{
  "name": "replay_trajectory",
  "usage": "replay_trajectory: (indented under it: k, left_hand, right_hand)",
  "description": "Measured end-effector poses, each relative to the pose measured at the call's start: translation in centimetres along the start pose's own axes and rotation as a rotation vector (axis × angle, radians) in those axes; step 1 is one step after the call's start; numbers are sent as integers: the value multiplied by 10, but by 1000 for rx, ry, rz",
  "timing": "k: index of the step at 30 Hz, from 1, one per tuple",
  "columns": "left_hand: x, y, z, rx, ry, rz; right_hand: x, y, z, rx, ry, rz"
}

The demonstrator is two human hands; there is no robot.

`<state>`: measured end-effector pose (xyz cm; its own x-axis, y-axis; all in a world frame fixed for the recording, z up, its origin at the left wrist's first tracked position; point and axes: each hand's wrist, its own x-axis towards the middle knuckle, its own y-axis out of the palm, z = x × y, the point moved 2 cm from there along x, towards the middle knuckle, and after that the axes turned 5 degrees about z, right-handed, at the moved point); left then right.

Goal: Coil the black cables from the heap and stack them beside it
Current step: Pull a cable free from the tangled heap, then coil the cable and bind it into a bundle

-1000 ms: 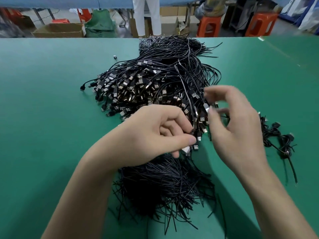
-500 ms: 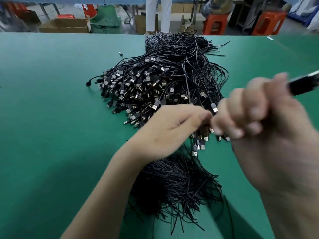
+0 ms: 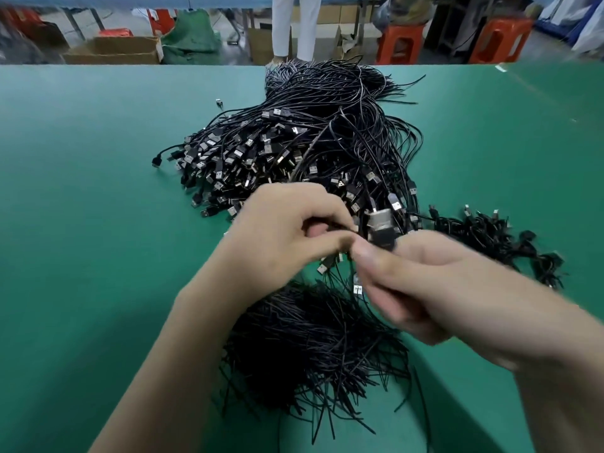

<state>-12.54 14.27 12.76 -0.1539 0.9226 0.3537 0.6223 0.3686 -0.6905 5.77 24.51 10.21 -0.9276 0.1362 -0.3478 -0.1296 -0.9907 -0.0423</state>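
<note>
Together, left hand (image 3: pixel 284 233) and right hand (image 3: pixel 425 282) pinch one cable (image 3: pixel 380 228).

On the flat green table mat (image 3: pixel 81 191), the left hand (image 3: pixel 277 237) and right hand (image 3: pixel 425 282) meet at centre, pinching one thin black cable (image 3: pixel 380 230). The heap of black plug-ended cables (image 3: pixel 313 142) lies at twelve o'clock, the pile of short black wire ties (image 3: pixel 313 348) at six, and the small stack of coiled black cables (image 3: pixel 496 237) at three, just beside the heap.
</note>
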Motion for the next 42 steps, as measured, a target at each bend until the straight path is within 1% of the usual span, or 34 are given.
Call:
replay_trajectory:
  k: [1, 2, 4, 5, 7, 9, 11, 13, 15, 17, 18, 19, 20, 21, 22, 23, 24, 25, 26, 28, 29, 30, 31, 32, 34, 36, 37, 39, 41, 42]
  left_hand:
    - [-1, -5, 0, 81, 3, -44]
    - [-1, -9, -3, 170, 11, -77]
    - [-1, -10, -10, 306, 12, -91]
    - [-1, -9, -13, 333, 2, -91]
    - [-3, -9, -17, 314, -18, -116]
    - [-5, -9, -27, 216, -9, -182]
    - [-6, 0, -42, 95, 21, -203]
    - [-5, 16, -53, -19, 0, -128]
    - [-3, 32, -52, -101, -103, 8]
    - [-2, 39, -37, -134, -207, 171]
    - [-3, 41, -30, -140, -228, 250]
    - [-4, 43, -25, -161, -235, 331]
    - [-5, 45, -21, -187, -244, 399]
    - [-6, 46, -18, -207, -250, 422]
    - [-5, 47, -15, -208, -257, 408]
    - [-5, 46, -11, -190, -265, 362]
    - [-3, 43, -6, -164, -273, 295]
    - [-1, 39, -3, -152, -269, 223]
    - [0, 34, -2, -161, -256, 160]
    - [1, 25, -1, -216, -238, 52]
    - [1, 23, -1, -246, -242, 11]
    - [0, 22, -1, -262, -256, -18]
    - [0, 22, -3, -259, -268, -36]
    - [0, 23, -5, -224, -275, -50]
    - [-1, 25, -11, -49, -267, -82]
    - [-1, 27, -17, 82, -250, -129]
    - [-2, 27, -20, 88, -236, -152]
    - [-3, 30, -27, 48, -181, -166]
    - [-3, 36, -33, 46, -93, -107]
    - [-2, 39, -34, 52, -63, -50]
  right_hand:
    - [0, 12, -3, -124, -74, -13]
    - [19, 14, 15, -141, -39, -31]
    - [31, 13, 18, -128, -11, -3]
    - [34, 12, 13, -59, -42, 8]
    - [34, 10, 8, 110, -127, -41]
    - [40, 5, 12, 326, -187, -30]
    - [45, 2, 11, 568, -282, -54]
    - [47, -1, 10, 775, -352, -122]
    - [44, -7, 15, 886, -420, -192]
    - [37, -16, 23, 1008, -559, -310]
    - [31, -22, 25, 1061, -637, -352]
    - [24, -26, 29, 1108, -698, -343]
    - [16, -29, 32, 1156, -740, -251]
    - [9, -30, 38, 1195, -745, -93]
    - [4, -29, 42, 1203, -714, 91]
    - [-1, -27, 46, 1163, -658, 246]
    - [-5, -25, 48, 1073, -595, 346]
    - [-7, -22, 47, 940, -534, 378]
    - [-7, -19, 43, 756, -469, 352]
    - [-1, -11, 32, 321, -332, 163]
    - [5, -7, 27, 161, -267, 60]
    - [11, -3, 24, 68, -217, -15]
    - [17, 1, 21, 40, -185, -64]
    - [22, 3, 19, 54, -169, -100]
    - [30, 5, 15, 87, -160, -172]
    - [36, 3, 13, 162, -188, -228]
    - [39, 4, 12, 251, -216, -243]
    - [45, 5, 11, 521, -277, -289]
    - [49, 2, 10, 797, -362, -350]
    - [49, -1, 11, 890, -411, -367]
